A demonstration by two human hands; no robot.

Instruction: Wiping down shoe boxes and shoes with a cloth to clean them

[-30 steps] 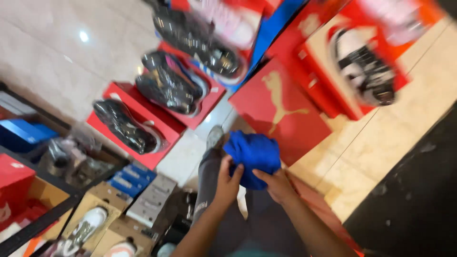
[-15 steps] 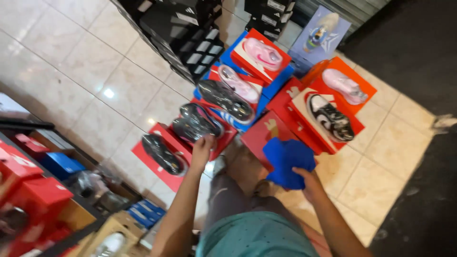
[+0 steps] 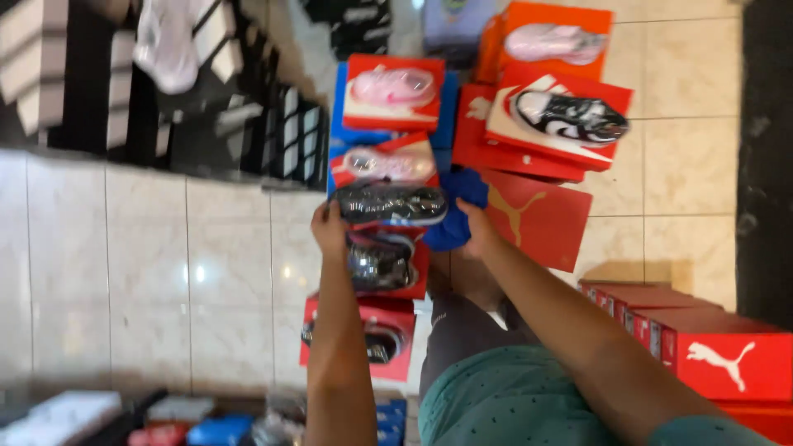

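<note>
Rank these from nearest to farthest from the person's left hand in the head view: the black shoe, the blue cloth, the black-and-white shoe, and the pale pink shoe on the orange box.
1. Black shoe: held by the left hand.
2. Blue cloth: just right of that shoe, in the right hand.
3. Black-and-white shoe: farther up and right, on a red box.
4. Pale pink shoe: top, on the orange box.
</note>
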